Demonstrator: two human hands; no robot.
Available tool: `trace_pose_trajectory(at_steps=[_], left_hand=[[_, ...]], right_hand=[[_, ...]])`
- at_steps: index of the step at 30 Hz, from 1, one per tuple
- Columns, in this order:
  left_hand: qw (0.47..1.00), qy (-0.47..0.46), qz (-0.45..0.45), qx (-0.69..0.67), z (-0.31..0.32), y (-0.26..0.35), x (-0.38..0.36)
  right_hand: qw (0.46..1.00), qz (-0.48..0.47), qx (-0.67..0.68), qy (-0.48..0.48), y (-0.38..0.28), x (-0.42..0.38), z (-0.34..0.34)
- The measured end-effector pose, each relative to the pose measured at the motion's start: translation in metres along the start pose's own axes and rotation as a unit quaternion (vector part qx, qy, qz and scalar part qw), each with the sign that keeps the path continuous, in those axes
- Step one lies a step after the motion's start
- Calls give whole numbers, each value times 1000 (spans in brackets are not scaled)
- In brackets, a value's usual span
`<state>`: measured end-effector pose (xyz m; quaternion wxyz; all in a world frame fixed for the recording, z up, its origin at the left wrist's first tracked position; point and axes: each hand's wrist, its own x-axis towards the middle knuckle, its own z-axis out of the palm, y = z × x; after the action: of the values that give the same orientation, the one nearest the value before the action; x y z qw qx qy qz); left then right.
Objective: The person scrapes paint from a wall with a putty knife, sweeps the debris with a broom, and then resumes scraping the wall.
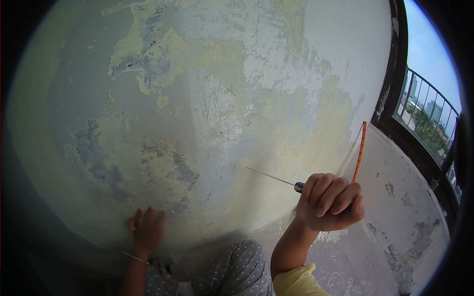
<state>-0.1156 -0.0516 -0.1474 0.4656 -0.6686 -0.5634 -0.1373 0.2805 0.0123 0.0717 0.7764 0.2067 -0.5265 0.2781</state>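
My right hand [333, 202] is closed round the dark handle of a thin-bladed tool [271, 175], seen nearly edge-on. The blade points left, in front of a patchy, peeling wall [217, 108]. Just above this hand rises a narrow orange strip [361, 150] with small marks; whether the hand touches it is unclear. At the lower left, my left hand [147, 229] is at the wall with its fingers bent and slightly apart, holding nothing visible. A thin bracelet [133, 256] circles that wrist.
A dark window frame [419, 140] stands at the right, with a railing [434, 106] and buildings outside. Below it is a low, stained wall section [400, 197]. My knee in dotted cloth [244, 269] is at the bottom, near the pale floor [340, 256].
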Motion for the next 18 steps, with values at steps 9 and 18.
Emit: trace_pose_trajectory(at_steps=[9, 18], left_hand=[[1000, 13, -11, -10, 21, 4, -40], [996, 79, -24, -14, 30, 7, -34]], right_hand=[[993, 69, -14, -93, 68, 47, 38], [988, 101, -112, -15, 76, 51, 37]])
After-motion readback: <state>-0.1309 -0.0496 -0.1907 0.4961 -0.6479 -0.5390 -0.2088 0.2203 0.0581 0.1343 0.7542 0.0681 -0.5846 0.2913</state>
